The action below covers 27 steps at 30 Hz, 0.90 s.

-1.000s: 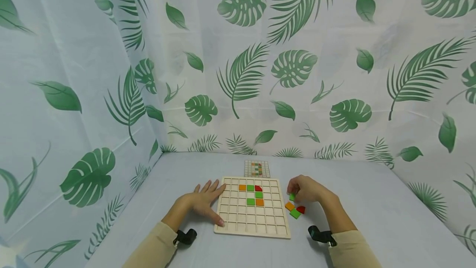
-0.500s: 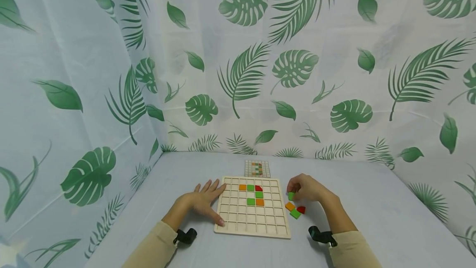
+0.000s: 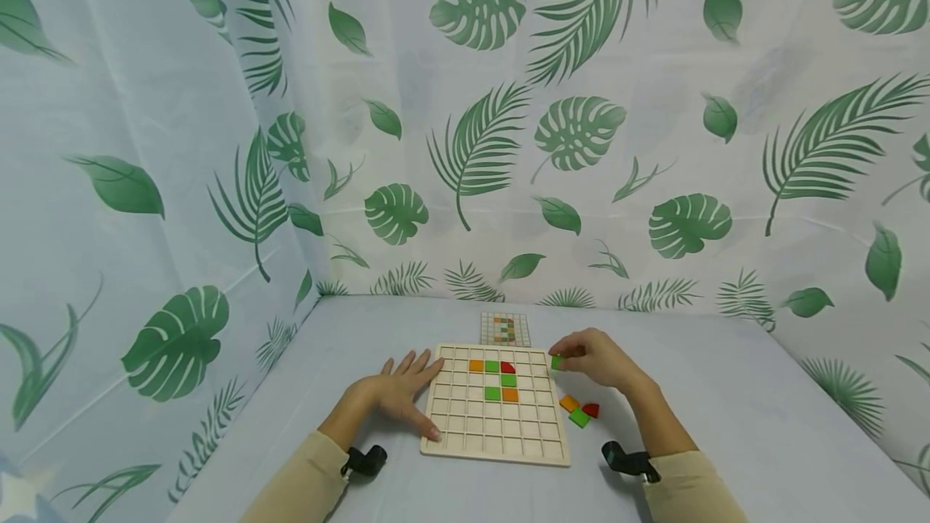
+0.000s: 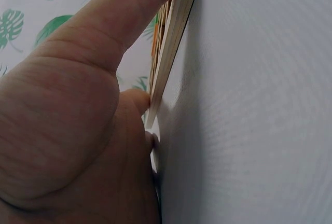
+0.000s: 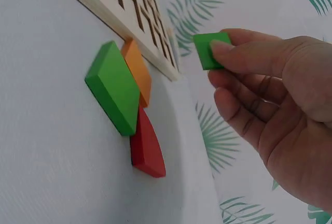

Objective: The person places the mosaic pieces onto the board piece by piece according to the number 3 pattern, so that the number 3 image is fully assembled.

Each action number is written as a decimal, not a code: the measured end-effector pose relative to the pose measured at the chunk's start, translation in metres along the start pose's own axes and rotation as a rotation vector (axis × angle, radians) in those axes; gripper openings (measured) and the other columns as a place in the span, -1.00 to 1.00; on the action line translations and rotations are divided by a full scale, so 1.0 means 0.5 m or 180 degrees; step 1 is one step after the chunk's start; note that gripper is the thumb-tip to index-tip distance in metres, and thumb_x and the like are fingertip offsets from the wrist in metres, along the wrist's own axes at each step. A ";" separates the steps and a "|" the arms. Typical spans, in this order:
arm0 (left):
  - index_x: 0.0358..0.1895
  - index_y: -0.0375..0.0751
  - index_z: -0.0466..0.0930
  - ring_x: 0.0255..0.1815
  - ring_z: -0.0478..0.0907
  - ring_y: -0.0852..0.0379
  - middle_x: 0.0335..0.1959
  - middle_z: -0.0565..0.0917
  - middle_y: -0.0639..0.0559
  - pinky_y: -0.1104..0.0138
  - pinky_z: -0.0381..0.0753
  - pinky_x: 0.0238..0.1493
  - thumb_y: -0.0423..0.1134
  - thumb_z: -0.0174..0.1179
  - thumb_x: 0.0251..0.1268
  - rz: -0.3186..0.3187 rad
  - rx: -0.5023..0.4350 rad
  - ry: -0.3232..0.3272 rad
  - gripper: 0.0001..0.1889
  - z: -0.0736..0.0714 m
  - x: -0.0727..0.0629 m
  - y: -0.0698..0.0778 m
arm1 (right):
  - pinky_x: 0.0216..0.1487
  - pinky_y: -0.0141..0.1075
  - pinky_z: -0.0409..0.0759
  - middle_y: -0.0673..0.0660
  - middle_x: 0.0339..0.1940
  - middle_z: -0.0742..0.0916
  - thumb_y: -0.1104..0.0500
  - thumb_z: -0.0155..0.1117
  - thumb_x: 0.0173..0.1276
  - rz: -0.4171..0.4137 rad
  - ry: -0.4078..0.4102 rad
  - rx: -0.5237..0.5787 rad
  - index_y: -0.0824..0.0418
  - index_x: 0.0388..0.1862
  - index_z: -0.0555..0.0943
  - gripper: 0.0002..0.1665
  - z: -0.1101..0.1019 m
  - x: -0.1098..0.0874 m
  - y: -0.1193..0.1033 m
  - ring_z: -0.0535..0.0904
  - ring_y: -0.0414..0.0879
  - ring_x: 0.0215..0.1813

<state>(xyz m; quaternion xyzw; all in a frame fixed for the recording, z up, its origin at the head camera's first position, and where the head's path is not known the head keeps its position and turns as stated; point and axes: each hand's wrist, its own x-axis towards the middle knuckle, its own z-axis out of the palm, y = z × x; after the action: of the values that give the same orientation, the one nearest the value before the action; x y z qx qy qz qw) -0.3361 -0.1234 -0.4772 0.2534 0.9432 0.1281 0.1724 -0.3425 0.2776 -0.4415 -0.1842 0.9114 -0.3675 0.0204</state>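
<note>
A wooden grid board [image 3: 472, 426] lies flat on the table, with several green and orange square tiles and one red rounded tile set in its upper cells. My left hand [image 3: 398, 398] is spread out at the board's left side, thumb on the near left corner and a fingertip on the upper left edge. Between thumb and fingers my right hand [image 3: 597, 357] pinches a green square tile [image 5: 206, 50], raised beside the board's upper right edge. Below that hand lie a loose orange tile [image 5: 137, 71], a green tile [image 5: 111, 89] and a red rounded tile [image 5: 148, 149], close together.
Behind the board lies a small pattern card [image 3: 505, 329] printed with a coloured grid. A leaf-patterned curtain [image 3: 479, 257] closes off the back and left of the white table [image 3: 690, 394]. Each wrist wears a black camera, such as the right wrist camera [image 3: 628, 460].
My right hand has lifted the green tile away from the loose tiles and moved it up and left to the board's right edge. The left hand keeps its place.
</note>
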 end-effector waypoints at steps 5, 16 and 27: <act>0.73 0.16 -0.16 0.77 -0.38 -0.18 0.77 -0.23 -0.06 -0.31 -0.34 0.64 0.58 0.44 -0.19 -0.0035 -0.0015 -0.0016 0.42 -0.002 0.001 0.003 | -0.20 -0.36 0.67 0.08 -0.08 0.82 0.28 0.39 0.42 -0.0186 -0.0042 0.0176 0.29 0.08 0.77 -0.72 0.008 0.006 -0.011 0.62 -0.11 -0.23; 0.73 0.14 -0.15 0.77 -0.36 -0.19 0.77 -0.22 -0.06 -0.31 -0.32 0.64 0.58 0.44 -0.18 -0.0061 -0.0012 -0.0016 0.42 0.002 0.001 0.002 | -0.25 -0.37 0.63 0.06 -0.11 0.82 0.26 0.41 0.42 -0.0293 -0.0003 0.0211 0.21 0.05 0.80 -0.74 0.030 0.010 -0.042 0.57 -0.11 -0.27; 0.73 0.15 -0.15 0.77 -0.36 -0.18 0.77 -0.22 -0.05 -0.31 -0.32 0.64 0.59 0.42 -0.19 -0.0055 0.0011 0.0007 0.42 0.002 0.002 0.001 | -0.25 -0.38 0.60 0.04 -0.10 0.82 0.27 0.41 0.42 -0.0455 -0.0081 0.0142 0.22 0.04 0.79 -0.76 0.058 0.020 -0.063 0.55 -0.09 -0.27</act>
<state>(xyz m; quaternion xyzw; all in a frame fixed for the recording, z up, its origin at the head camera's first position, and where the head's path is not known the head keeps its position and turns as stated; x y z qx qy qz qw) -0.3364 -0.1222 -0.4783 0.2454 0.9458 0.1253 0.1721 -0.3366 0.2342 -0.4405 -0.2530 0.8871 -0.3859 0.0097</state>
